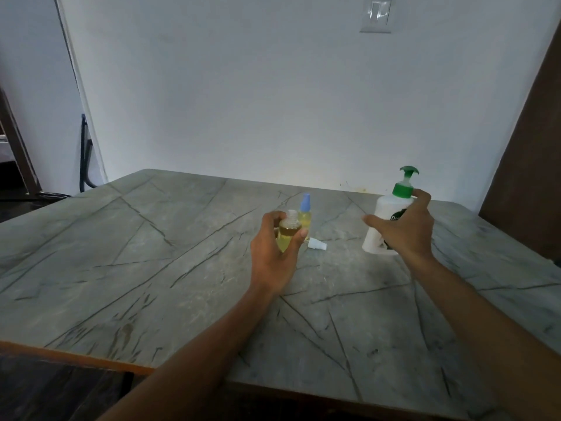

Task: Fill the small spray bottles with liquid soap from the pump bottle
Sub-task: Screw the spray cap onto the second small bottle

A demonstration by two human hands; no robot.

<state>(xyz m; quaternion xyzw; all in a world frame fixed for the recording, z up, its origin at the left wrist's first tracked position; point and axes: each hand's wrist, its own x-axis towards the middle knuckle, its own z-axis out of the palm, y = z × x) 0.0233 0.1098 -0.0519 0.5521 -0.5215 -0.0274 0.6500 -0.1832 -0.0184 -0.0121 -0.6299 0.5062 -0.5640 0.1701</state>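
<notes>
Soap already shows yellow in both small bottles. Your left hand (274,256) grips the uncapped spray bottle (288,235), roughly two-thirds full, its sprayer cap (317,245) lying on the table (151,253). The capped bottle (304,218) behind looks done. Your right hand (403,230) wraps the pump bottle (385,220); topping up and capping remain.

The right hand (403,229) covers most of the dark label on the white pump bottle (382,220) near the table's far right edge; only a few letters show, too few to read. The left hand (273,253) hides the lower body and base of the uncapped spray bottle (289,230), which in turn screens part of the blue-capped bottle (304,218) behind it. The table (151,268) is cut off at the frame's left, right and bottom edges, and both forearms run out at the bottom.
</notes>
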